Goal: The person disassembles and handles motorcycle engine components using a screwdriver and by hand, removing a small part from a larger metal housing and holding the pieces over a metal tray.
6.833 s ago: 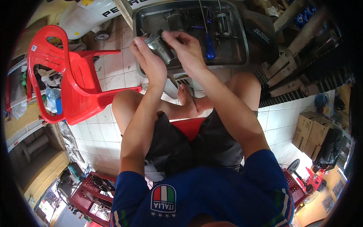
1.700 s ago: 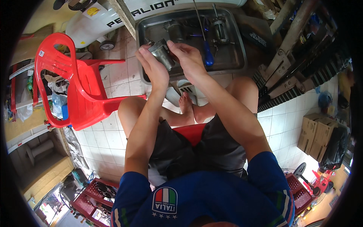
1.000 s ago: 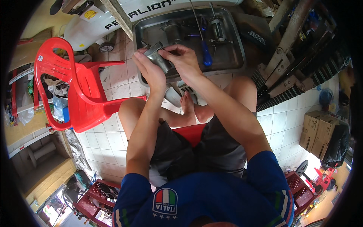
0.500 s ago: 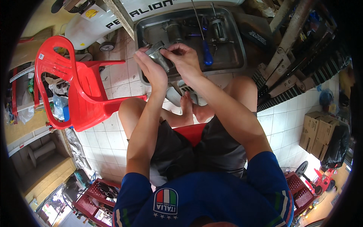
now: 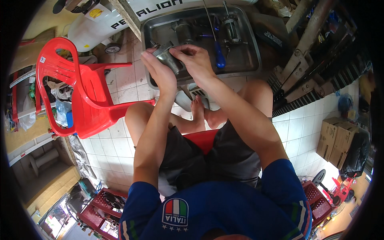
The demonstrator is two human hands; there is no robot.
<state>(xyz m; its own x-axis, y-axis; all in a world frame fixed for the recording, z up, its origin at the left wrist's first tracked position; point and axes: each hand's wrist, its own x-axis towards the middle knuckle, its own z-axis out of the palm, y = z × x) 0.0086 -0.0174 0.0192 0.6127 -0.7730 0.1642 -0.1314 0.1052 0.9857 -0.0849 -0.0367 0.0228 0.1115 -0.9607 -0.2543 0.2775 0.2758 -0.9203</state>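
Over the near left part of a metal tray [image 5: 259, 60], I hold a grey cylindrical metal housing [image 5: 169, 61] with a flanged end. My left hand [image 5: 163, 76] cups it from the left and below. At its upper right, my right hand [image 5: 196, 60] pinches the flange edge between thumb and fingers. A blue-handled screwdriver [image 5: 219, 58] with a long shaft lies in the tray to the right of my hands. Behind them stands another dark metal cylinder [image 5: 184, 32]. Farther right rests a metal assembly with a rod [image 5: 231, 30]. My left palm hides part of the housing.
A red plastic chair [image 5: 94, 116] stands on the tiled floor at left. A white tank [image 5: 96, 30] with a wheel lies beyond the tray. Metal beams [image 5: 298, 64] rise close on the right, with cardboard boxes [image 5: 334, 138] farther out. My knees flank the tray's near side.
The housing has turned slightly in my hands, and my right fingers have shifted a little along its flange. Nothing in the tray has clearly moved.
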